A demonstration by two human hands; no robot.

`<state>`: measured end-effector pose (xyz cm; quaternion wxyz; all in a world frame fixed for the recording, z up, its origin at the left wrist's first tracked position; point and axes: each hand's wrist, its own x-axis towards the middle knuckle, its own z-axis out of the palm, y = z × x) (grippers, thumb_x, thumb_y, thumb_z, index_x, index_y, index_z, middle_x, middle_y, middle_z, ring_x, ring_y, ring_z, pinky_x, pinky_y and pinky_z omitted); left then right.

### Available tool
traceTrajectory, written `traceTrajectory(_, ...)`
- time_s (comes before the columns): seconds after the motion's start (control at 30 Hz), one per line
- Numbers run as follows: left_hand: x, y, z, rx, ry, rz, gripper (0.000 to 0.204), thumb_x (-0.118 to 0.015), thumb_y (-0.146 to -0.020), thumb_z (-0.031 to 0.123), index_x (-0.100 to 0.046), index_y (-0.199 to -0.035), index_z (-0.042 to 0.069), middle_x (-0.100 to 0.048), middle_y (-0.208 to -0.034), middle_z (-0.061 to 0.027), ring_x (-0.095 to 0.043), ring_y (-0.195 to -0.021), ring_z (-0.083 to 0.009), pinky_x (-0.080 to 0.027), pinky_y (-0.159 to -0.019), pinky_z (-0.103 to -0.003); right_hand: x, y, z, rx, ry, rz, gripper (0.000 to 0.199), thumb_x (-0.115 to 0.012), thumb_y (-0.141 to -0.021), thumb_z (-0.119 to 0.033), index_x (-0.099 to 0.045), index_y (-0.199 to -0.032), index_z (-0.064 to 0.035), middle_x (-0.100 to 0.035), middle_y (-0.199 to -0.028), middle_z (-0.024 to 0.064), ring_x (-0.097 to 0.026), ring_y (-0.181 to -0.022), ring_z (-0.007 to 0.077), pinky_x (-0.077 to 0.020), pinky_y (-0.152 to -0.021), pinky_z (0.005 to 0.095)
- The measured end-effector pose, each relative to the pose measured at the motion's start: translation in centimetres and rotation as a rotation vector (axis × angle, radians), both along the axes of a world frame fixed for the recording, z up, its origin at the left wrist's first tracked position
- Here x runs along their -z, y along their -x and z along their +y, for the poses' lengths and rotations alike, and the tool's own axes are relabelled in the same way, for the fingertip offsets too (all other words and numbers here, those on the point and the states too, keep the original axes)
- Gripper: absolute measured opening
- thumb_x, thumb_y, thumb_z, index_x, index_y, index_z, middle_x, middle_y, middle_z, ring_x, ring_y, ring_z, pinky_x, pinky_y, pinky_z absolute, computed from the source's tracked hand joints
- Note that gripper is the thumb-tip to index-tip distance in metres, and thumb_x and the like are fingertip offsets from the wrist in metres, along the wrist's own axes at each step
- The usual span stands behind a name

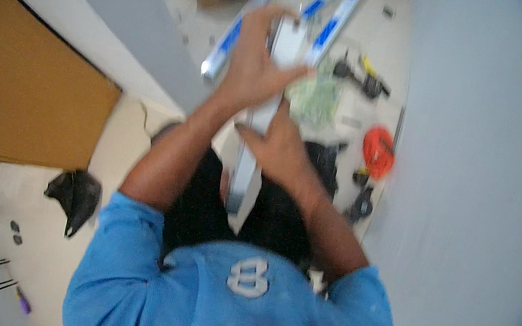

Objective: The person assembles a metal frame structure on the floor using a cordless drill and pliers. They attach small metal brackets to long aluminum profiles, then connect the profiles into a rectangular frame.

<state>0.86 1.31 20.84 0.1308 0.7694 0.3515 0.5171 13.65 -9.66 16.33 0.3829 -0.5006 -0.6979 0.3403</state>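
The left hand (256,61) is gripping the upper part of a long metal strip (258,135), fingers curling round its top. The right hand (280,146) is pressing against its middle, just below. I judge the strip is being positioned; next comes steadying it. It is running lengthwise away from the person's chest, toward the floor.

Left hand (256,61), right hand (280,149) grip metal strip (255,155).
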Motion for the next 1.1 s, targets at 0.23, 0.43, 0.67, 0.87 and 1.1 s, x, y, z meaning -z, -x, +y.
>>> traceTrajectory(0.23,-5.2,2.6,2.7,-0.168,0.055,-0.260,0.057,-0.075,-0.086,-0.005,-0.048,-0.134,0.011,-0.062,-0.117,-0.0128,-0.068,-0.106,-0.0193,-0.062,-0.090,-0.033,3.5,-10.4,10.0,-0.102,0.255,0.136,0.041,-0.071,-0.105,-0.035,-0.074,-0.123,0.0015,-0.078,-0.111,0.0155,-0.075,-0.101,0.0283,-0.0610,-0.094,0.0419)
traceTrajectory(0.43,-3.0,4.6,3.3,-0.095,0.092,-0.384,0.056,-0.072,-0.088,-0.008,-0.048,-0.134,0.012,-0.061,-0.125,-0.0132,-0.068,-0.112,-0.0192,-0.062,-0.094,-0.036,25.0,-12.7,14.3,-0.323,0.019,-0.405,0.032,-0.066,-0.104,-0.034,-0.079,-0.112,-0.0061,-0.079,-0.107,0.0153,-0.075,-0.099,0.0379,-0.0594,-0.092,0.0483)
traceTrajectory(0.67,0.3,5.9,4.4,-0.005,0.079,-0.270,0.063,-0.069,-0.084,-0.011,-0.045,-0.137,0.013,-0.058,-0.141,-0.0199,-0.067,-0.120,-0.0230,-0.062,-0.096,-0.036,30.2,-1.9,16.8,-0.553,0.183,-0.446,0.032,-0.066,-0.102,-0.034,-0.080,-0.112,-0.0067,-0.080,-0.105,0.0177,-0.076,-0.097,0.0373,-0.0591,-0.093,0.0483)
traceTrajectory(0.87,2.4,7.4,6.6,-0.164,0.132,-0.082,0.075,-0.093,-0.080,0.011,-0.048,-0.140,0.009,-0.058,-0.149,-0.0218,-0.065,-0.129,-0.0315,-0.055,-0.107,-0.046,32.2,1.0,17.0,-0.866,0.103,-0.984,0.020,-0.073,-0.078,-0.019,-0.083,-0.088,-0.0041,-0.080,-0.094,0.0215,-0.080,-0.088,0.0384,-0.0630,-0.076,0.0527)
traceTrajectory(1.1,2.0,5.6,6.0,-0.075,0.292,-0.212,0.064,-0.079,-0.087,0.003,-0.043,-0.140,0.009,-0.041,-0.162,-0.0333,-0.065,-0.134,-0.0286,-0.059,-0.107,-0.041,33.4,-0.3,11.2,-0.561,-0.093,-0.893,0.016,-0.069,-0.087,-0.018,-0.083,-0.084,-0.0098,-0.080,-0.085,0.0164,-0.080,-0.085,0.0362,-0.0617,-0.071,0.0525)
